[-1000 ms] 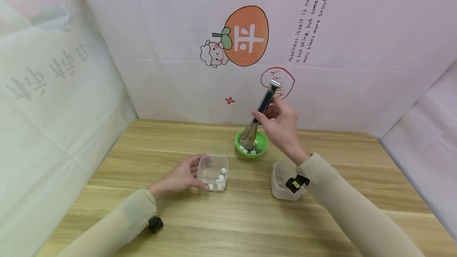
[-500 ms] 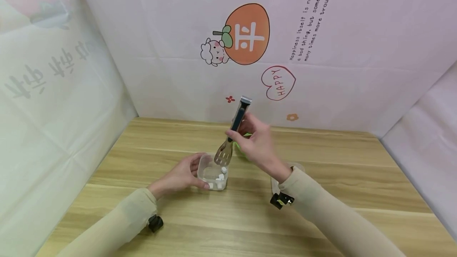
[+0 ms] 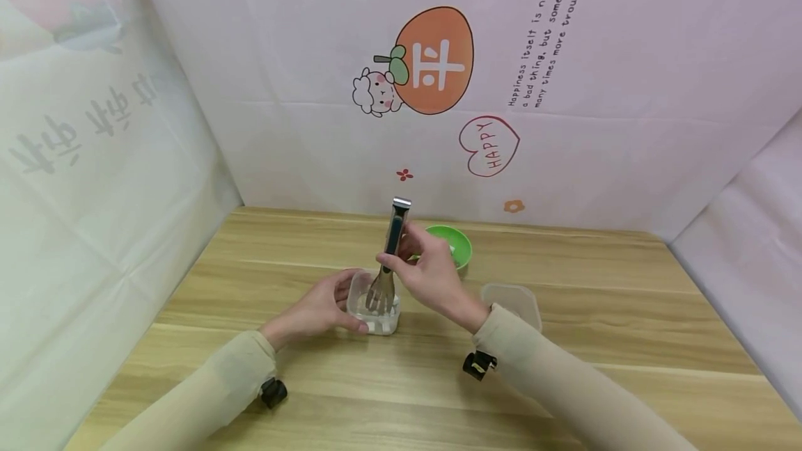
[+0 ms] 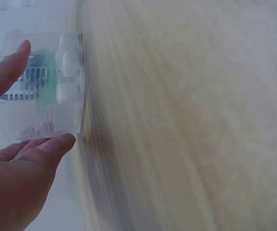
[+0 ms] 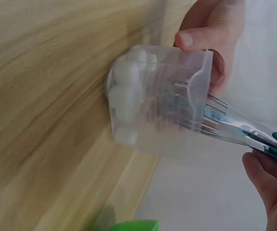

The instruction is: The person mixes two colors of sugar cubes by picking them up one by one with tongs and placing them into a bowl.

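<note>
My left hand (image 3: 316, 310) holds a clear plastic container (image 3: 355, 298) from its left side, thumb at the near wall and fingers behind. White cubes (image 5: 125, 91) lie on its bottom. With its thumb and fingers, my right hand (image 3: 432, 275) grips metal tongs (image 3: 395, 232) that have dark handle inlays and slotted heads. The tongs point down into the container, their heads below its rim in the right wrist view. Through the cloudy wall I cannot tell whether the heads touch a cube. Behind the right hand, a green bowl (image 3: 460, 246) is partly hidden.
A second clear container (image 3: 516, 298) stands to the right, partly covered by the right forearm. A printed cloth (image 3: 301, 152) hangs upright along the back edge of the wooden table (image 3: 595, 277). More pale cloth (image 3: 113, 193) hangs at the left.
The tongs went from the green bowl leftward and down into the held container, carried by my right hand. My left hand and its container stayed in place.
</note>
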`<state>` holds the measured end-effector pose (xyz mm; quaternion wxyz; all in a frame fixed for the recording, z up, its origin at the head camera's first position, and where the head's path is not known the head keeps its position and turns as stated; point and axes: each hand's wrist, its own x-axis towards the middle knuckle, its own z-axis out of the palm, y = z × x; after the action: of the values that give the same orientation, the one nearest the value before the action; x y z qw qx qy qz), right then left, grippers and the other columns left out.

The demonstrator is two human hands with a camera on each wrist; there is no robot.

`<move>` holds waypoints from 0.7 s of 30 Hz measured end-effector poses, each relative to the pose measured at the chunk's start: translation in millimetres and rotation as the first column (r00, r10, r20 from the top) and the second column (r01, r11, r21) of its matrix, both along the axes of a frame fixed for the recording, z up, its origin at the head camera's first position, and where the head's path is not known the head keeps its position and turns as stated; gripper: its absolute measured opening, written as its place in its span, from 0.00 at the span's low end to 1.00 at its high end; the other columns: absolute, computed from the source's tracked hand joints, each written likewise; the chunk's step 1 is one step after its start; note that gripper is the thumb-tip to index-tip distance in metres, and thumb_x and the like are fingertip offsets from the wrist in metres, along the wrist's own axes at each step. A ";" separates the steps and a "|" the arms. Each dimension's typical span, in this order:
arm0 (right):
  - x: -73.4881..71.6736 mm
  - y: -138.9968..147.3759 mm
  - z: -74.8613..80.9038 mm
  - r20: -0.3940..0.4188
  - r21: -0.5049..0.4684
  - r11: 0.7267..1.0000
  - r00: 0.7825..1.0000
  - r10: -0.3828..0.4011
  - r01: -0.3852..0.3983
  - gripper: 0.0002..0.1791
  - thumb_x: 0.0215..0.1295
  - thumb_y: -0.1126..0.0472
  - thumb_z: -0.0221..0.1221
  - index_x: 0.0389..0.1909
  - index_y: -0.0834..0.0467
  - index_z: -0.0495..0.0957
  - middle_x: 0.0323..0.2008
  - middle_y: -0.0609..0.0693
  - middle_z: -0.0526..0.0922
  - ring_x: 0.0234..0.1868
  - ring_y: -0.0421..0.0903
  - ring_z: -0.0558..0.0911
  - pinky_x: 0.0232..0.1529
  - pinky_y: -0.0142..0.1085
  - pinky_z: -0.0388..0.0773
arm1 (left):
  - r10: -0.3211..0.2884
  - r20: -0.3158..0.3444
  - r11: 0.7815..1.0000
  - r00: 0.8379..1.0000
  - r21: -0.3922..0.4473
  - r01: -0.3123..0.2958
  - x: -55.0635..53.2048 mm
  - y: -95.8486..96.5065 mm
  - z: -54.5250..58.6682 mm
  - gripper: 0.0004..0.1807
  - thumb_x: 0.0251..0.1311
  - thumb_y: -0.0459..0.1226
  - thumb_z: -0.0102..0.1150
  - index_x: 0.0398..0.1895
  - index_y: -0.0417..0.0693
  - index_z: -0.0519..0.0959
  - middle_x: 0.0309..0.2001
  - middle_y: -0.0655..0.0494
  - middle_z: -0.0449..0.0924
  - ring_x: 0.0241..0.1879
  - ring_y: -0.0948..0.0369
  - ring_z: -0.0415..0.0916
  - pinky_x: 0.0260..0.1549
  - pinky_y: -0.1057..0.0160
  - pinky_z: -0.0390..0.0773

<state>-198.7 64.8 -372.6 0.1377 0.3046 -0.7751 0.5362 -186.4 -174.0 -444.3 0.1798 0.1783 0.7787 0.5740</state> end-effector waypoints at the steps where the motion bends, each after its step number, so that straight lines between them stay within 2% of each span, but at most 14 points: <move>1: -0.3 -0.7 -1.8 0.003 0.003 1.000 1.000 0.003 -0.003 0.12 0.65 0.66 0.74 0.42 0.56 0.79 0.28 0.45 0.86 0.26 0.42 0.83 0.26 0.36 0.84 | 0.000 0.001 1.000 1.000 0.001 0.000 0.0 0.0 0.2 0.55 0.51 0.29 0.81 0.80 0.35 0.57 0.74 0.38 0.68 0.73 0.43 0.66 0.71 0.48 0.70; 11: -0.7 -5.1 -11.2 0.007 0.031 0.999 0.999 0.034 -0.034 0.12 0.66 0.67 0.72 0.43 0.57 0.79 0.28 0.43 0.86 0.26 0.44 0.85 0.25 0.39 0.86 | -0.002 0.000 1.000 1.000 -0.005 0.002 1.3 0.0 2.6 0.55 0.52 0.29 0.81 0.80 0.34 0.57 0.75 0.36 0.67 0.74 0.41 0.65 0.72 0.45 0.69; 15: 0.5 -7.1 -11.8 -0.010 0.032 0.998 0.999 0.046 -0.045 0.12 0.65 0.69 0.72 0.43 0.56 0.79 0.28 0.44 0.87 0.26 0.42 0.84 0.25 0.38 0.86 | -0.002 -0.008 1.000 1.000 -0.003 0.002 1.1 0.3 2.8 0.55 0.51 0.29 0.82 0.80 0.34 0.58 0.74 0.37 0.68 0.73 0.42 0.66 0.72 0.46 0.70; 21: 2.7 -10.2 -11.6 -0.036 0.019 0.998 0.998 0.059 -0.058 0.12 0.64 0.70 0.72 0.42 0.58 0.79 0.27 0.46 0.87 0.25 0.44 0.85 0.25 0.35 0.84 | 0.003 -0.009 1.000 1.000 0.002 -0.003 1.6 1.0 3.0 0.54 0.50 0.29 0.82 0.79 0.34 0.59 0.73 0.37 0.69 0.73 0.42 0.67 0.71 0.48 0.71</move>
<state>-195.9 54.6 -384.2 0.1333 0.3382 -0.7681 0.5272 -184.8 -173.0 -441.3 0.1751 0.1799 0.7792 0.5743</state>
